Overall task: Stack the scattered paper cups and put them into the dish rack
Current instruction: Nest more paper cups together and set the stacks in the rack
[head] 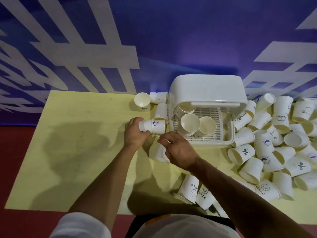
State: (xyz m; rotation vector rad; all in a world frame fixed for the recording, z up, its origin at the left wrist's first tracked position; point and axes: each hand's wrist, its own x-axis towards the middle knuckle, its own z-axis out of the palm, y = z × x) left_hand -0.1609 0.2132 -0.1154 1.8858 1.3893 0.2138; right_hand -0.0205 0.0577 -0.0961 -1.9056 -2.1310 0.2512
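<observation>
Now: left hand (135, 131) grips sideways stack of white paper cups (152, 127); right hand (178, 150) over loose white paper cup (160, 154), grip unclear. Suggest aligning axes before nesting.

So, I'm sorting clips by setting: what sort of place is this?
Probably a staged demo or exhibition space, not a kitchen: a yellow table against a purple wall with giant white lettering, a heap of printed paper cups, and a white dish rack.

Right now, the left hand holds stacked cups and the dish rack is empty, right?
Not quite. The left hand does hold stacked cups, but the dish rack is not empty: the head view shows upright cups inside it.
</observation>
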